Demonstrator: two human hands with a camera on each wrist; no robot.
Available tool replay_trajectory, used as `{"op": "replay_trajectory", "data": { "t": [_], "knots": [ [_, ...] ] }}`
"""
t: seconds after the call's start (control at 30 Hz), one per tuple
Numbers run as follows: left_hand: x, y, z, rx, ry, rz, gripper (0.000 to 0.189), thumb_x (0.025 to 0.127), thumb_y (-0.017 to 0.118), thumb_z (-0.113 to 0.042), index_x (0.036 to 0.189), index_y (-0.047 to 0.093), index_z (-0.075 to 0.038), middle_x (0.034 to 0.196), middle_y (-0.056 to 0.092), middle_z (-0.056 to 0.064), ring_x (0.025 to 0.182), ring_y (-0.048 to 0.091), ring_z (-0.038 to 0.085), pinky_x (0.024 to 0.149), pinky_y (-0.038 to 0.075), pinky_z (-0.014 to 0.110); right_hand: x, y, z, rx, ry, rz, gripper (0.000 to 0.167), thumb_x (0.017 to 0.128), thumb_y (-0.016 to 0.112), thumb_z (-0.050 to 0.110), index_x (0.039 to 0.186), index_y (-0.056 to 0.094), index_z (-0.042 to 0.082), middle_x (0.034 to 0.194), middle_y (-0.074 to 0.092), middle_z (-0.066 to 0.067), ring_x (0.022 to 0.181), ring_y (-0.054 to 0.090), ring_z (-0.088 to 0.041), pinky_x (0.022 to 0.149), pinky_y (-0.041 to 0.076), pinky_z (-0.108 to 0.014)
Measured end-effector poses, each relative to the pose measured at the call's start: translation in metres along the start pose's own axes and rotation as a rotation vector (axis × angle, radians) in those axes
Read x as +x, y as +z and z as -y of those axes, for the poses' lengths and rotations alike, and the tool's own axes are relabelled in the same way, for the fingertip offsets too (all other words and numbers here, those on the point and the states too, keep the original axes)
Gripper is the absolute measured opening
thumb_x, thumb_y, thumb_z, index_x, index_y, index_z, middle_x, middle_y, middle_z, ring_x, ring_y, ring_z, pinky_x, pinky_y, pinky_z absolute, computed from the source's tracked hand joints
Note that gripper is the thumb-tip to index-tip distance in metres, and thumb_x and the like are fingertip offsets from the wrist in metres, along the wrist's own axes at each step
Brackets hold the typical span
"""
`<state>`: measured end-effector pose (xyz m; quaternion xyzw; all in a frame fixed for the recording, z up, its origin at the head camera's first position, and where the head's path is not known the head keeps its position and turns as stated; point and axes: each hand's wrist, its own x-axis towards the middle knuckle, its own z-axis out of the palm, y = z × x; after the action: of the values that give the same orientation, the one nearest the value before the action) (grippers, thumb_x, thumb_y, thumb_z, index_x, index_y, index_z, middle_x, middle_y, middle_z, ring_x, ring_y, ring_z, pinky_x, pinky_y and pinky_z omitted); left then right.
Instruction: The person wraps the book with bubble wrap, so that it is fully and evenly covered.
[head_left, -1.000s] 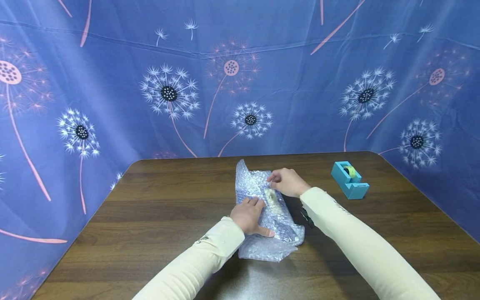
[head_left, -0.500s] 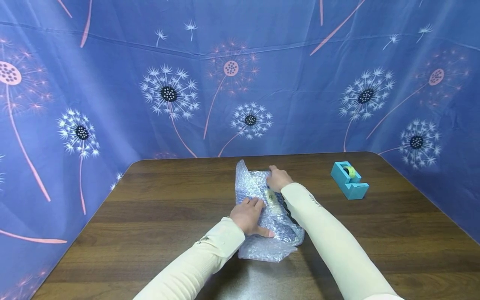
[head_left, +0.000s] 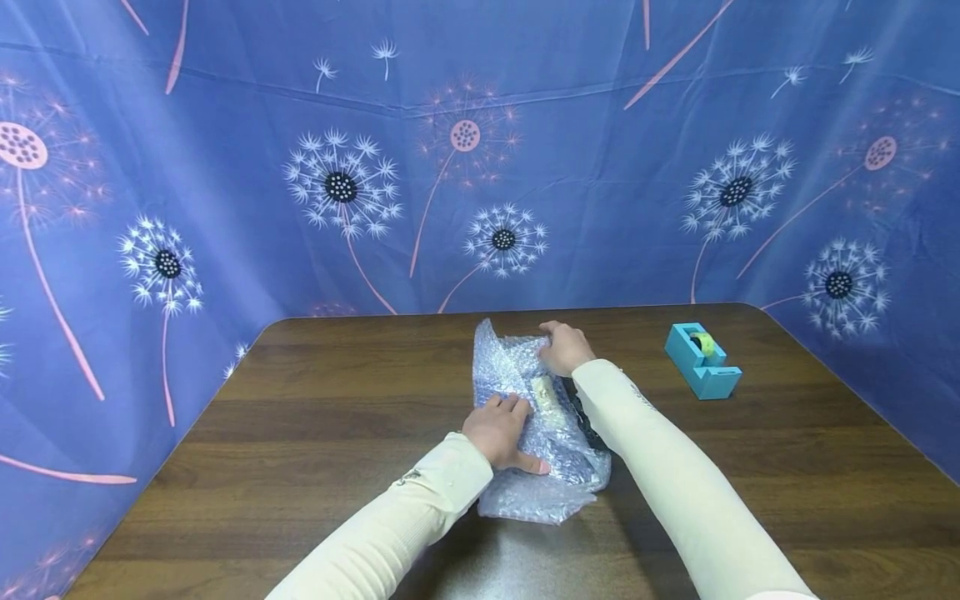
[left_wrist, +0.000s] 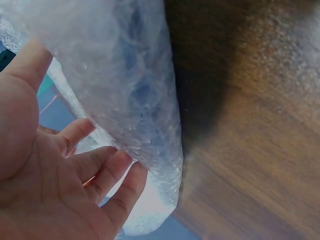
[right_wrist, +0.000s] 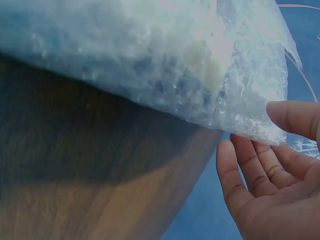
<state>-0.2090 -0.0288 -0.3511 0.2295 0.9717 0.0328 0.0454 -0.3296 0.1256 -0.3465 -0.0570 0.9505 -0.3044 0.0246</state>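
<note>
Bubble wrap (head_left: 551, 442) near table's far edge (head_left: 375, 320)

Tabletop (head_left: 517, 560) glare, shadows, hazy wrist views

Brown wooden table (head_left: 322, 408), bubble-wrapped package (head_left: 551, 437), blue tape dispenser (head_left: 696, 372)

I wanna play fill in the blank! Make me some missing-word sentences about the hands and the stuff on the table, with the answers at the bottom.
1. The left hand touches a see-through sheet of ____ wrap.
2. The tape dispenser stands nearer the right hand than the ____ hand.
3. The brown table looks like it is made of ____.
4. Behind it hangs a flowery cloth whose background color is ____.

Missing words: bubble; left; wood; blue.
</note>
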Motion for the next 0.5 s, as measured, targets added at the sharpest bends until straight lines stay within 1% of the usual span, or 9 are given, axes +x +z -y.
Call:
{"op": "replay_trajectory", "data": {
  "t": [0.07,0.1,0.17,0.23,0.3,0.4,0.5],
  "knots": [
    [0.000,0.001,0.000,0.000,-0.001,-0.001,0.078,0.078,0.083,-0.058,0.132,0.054,-0.010,0.135,0.058,0.007,0.126,0.053,0.027,0.101,0.050,0.037,-0.003,-0.003,0.000,0.005,-0.012,0.000,0.048,0.100,0.058,0.009,0.147,0.051,0.001,0.113,0.064,-0.019,0.106,0.058,-0.035,0.089,0.049,-0.047],
    [0.000,0.001,0.000,-0.001,-0.001,-0.001,0.077,0.078,0.083,-0.058,0.132,0.054,-0.010,0.135,0.058,0.007,0.126,0.053,0.027,0.100,0.050,0.037,-0.004,-0.004,0.000,0.007,-0.019,0.000,0.046,0.099,0.059,0.008,0.145,0.054,0.001,0.112,0.065,-0.018,0.104,0.059,-0.033,0.088,0.050,-0.046],
    [0.000,0.000,0.000,-0.001,0.000,-0.001,0.077,0.078,0.083,-0.058,0.131,0.055,-0.010,0.133,0.058,0.007,0.125,0.053,0.027,0.100,0.050,0.037,-0.007,-0.007,0.000,0.014,-0.035,0.004,0.043,0.099,0.060,0.006,0.141,0.059,0.004,0.116,0.066,-0.018,0.104,0.061,-0.033,0.087,0.051,-0.045],
    [0.000,0.000,0.000,0.000,0.003,-0.001,0.077,0.078,0.083,-0.058,0.130,0.054,-0.009,0.132,0.058,0.007,0.125,0.053,0.027,0.099,0.050,0.037,-0.010,-0.009,0.000,0.014,-0.057,0.000,0.039,0.098,0.061,0.005,0.137,0.063,0.006,0.122,0.066,-0.019,0.110,0.062,-0.033,0.089,0.052,-0.046],
    [0.000,0.000,0.000,0.001,0.006,-0.002,0.076,0.078,0.083,-0.057,0.129,0.055,-0.009,0.129,0.059,0.007,0.124,0.054,0.027,0.099,0.051,0.037,-0.013,-0.010,0.001,0.007,-0.080,-0.006,0.035,0.098,0.061,0.005,0.132,0.067,0.007,0.124,0.067,-0.018,0.112,0.062,-0.034,0.089,0.053,-0.047],
    [0.001,0.000,0.000,0.006,0.009,-0.002,0.076,0.078,0.083,-0.058,0.128,0.055,-0.009,0.127,0.059,0.007,0.122,0.054,0.026,0.098,0.051,0.036,-0.018,-0.012,0.001,-0.008,-0.112,-0.017,0.026,0.099,0.061,0.007,0.123,0.072,0.009,0.118,0.069,-0.016,0.108,0.064,-0.034,0.085,0.054,-0.046],
    [0.002,0.001,0.001,0.007,0.007,0.001,0.077,0.078,0.083,-0.058,0.130,0.054,-0.009,0.130,0.059,0.007,0.124,0.054,0.026,0.099,0.050,0.036,-0.024,-0.012,0.001,-0.043,-0.157,-0.036,0.019,0.100,0.062,0.008,0.115,0.074,0.009,0.111,0.070,-0.015,0.103,0.065,-0.033,0.083,0.055,-0.046]
  ]
}}
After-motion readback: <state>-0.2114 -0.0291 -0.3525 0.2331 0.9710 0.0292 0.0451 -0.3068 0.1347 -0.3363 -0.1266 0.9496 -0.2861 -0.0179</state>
